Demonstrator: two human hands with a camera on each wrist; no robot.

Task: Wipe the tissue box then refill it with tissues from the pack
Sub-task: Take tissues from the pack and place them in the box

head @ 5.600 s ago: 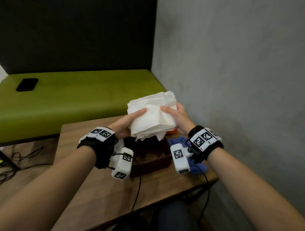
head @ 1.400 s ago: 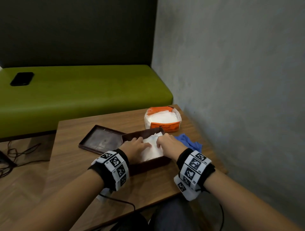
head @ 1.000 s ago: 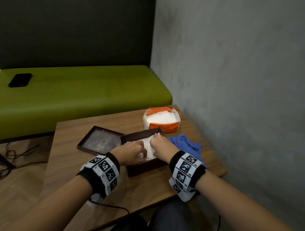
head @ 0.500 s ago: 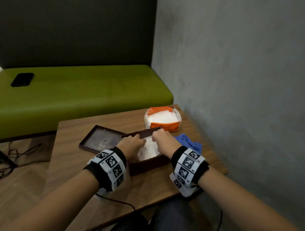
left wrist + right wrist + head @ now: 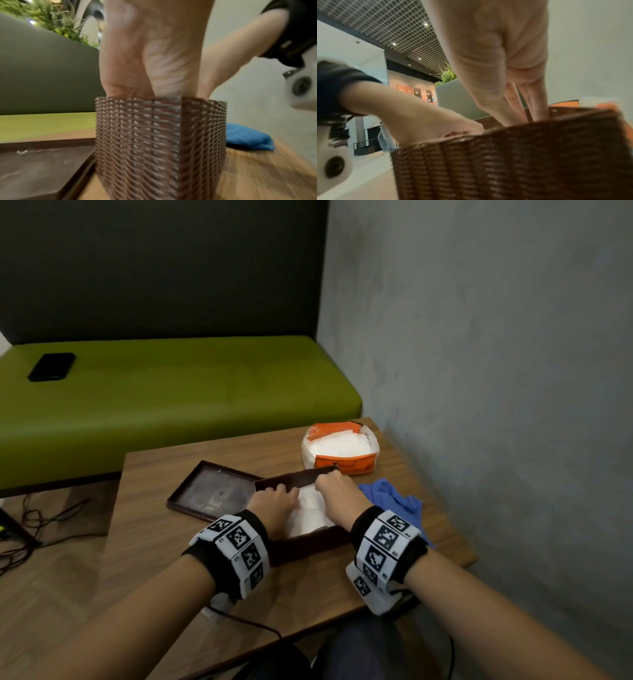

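Observation:
The brown woven tissue box (image 5: pixel 308 546) stands open near the table's front edge with a white tissue stack (image 5: pixel 310 510) inside. My left hand (image 5: pixel 274 498) reaches into its far left part, with the fingers below the rim and hidden. My right hand (image 5: pixel 334 486) is at the far wall, its straight fingers (image 5: pixel 537 106) pushing down beside the tissues. In the left wrist view my palm (image 5: pixel 150 54) goes down into the box (image 5: pixel 154 142). The orange tissue pack (image 5: pixel 342 450), torn open, sits behind the box. A blue cloth (image 5: pixel 394 498) lies to the right.
The box's dark lid (image 5: pixel 212 491) lies upside down left of the box. A grey wall (image 5: pixel 496 405) runs close along the table's right edge. A green bench (image 5: pixel 171 398) with a black phone (image 5: pixel 51 367) stands behind. Cables (image 5: pixel 41 518) lie on the floor at left.
The tissue stack, held above the box earlier, now sits inside it. Both hands have shifted from the middle of the tissues to the box's far side.

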